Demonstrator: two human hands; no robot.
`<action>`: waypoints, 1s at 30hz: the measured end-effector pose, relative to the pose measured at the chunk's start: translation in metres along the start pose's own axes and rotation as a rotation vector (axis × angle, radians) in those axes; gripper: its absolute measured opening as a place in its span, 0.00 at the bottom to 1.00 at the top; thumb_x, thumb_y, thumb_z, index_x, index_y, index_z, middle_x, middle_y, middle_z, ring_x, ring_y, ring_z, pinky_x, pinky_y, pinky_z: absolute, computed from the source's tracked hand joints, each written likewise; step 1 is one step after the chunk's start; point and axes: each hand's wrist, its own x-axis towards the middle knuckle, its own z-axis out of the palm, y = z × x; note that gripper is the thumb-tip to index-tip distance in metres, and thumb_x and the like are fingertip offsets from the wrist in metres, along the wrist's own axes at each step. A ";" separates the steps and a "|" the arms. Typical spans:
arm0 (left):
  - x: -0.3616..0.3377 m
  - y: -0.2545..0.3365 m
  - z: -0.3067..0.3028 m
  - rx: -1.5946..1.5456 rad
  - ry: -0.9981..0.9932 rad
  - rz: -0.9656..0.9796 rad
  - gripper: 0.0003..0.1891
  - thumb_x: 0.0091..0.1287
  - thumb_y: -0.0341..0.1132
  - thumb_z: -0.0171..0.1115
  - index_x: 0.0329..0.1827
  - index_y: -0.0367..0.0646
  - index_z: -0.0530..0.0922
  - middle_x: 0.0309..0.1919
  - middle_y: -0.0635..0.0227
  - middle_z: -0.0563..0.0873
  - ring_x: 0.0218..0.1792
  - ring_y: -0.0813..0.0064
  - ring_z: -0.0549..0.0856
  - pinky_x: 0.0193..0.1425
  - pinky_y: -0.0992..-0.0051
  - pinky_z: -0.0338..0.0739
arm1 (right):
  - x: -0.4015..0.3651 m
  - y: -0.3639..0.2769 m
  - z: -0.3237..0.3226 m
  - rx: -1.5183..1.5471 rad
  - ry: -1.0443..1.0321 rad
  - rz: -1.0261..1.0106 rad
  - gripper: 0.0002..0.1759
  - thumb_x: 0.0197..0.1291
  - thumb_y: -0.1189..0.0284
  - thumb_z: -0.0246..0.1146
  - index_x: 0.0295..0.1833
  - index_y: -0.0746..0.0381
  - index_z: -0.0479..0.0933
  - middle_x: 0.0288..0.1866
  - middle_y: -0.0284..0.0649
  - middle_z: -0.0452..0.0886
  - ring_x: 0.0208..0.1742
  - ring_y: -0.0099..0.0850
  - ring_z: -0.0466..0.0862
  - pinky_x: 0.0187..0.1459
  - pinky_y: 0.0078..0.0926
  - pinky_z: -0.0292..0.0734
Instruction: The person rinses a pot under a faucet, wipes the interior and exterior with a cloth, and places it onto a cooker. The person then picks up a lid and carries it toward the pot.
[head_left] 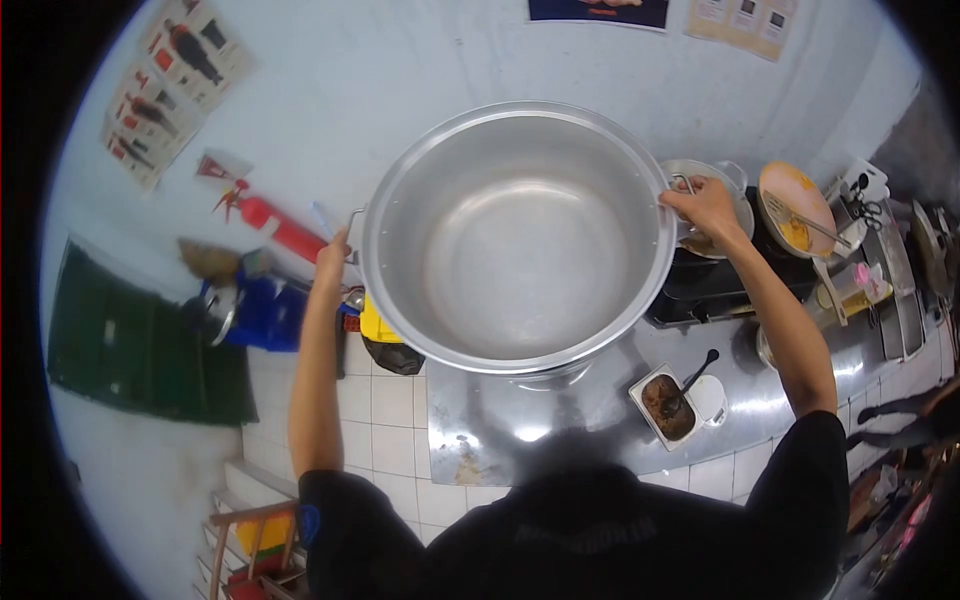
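A large, round metal pot (530, 265) is held up over the steel table, its wide opening facing me and its inside bare. My left hand (334, 256) is closed around the handle on the pot's left side. On the right side, my right hand (706, 207) grips the other handle, its fingers wrapped near the rim. Both arms are stretched out, and the pot hides part of the table and wall behind it.
Below the pot lies the steel table (590, 425) with a rectangular container (668, 405) of brown food. Right: a stove (690, 290) and a pan (797, 205). Left: a red fire extinguisher (280, 227) and blue object (265, 315). Bottom left: a wooden chair (217, 555).
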 end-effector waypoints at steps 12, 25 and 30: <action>-0.036 -0.061 0.043 -0.309 -0.114 -0.001 0.25 0.72 0.57 0.50 0.55 0.44 0.79 0.42 0.66 0.80 0.41 0.72 0.77 0.46 0.70 0.70 | -0.026 0.008 0.024 0.301 -0.013 0.165 0.49 0.56 0.35 0.62 0.66 0.69 0.74 0.53 0.47 0.84 0.45 0.37 0.84 0.44 0.35 0.80; -0.399 -0.660 -0.058 -0.393 -0.126 -0.611 0.14 0.77 0.42 0.50 0.40 0.41 0.76 0.29 0.69 0.80 0.30 0.74 0.79 0.36 0.65 0.78 | -0.405 0.072 0.257 0.293 0.079 0.143 0.21 0.72 0.57 0.59 0.53 0.66 0.76 0.34 0.40 0.83 0.34 0.30 0.82 0.37 0.30 0.77; -0.518 -0.708 -0.165 -0.360 -0.116 -1.114 0.12 0.75 0.44 0.53 0.44 0.44 0.76 0.31 0.69 0.80 0.33 0.72 0.79 0.37 0.62 0.78 | -0.526 0.036 0.351 -0.120 -0.330 0.261 0.28 0.67 0.54 0.63 0.60 0.66 0.75 0.37 0.50 0.86 0.41 0.45 0.87 0.45 0.38 0.81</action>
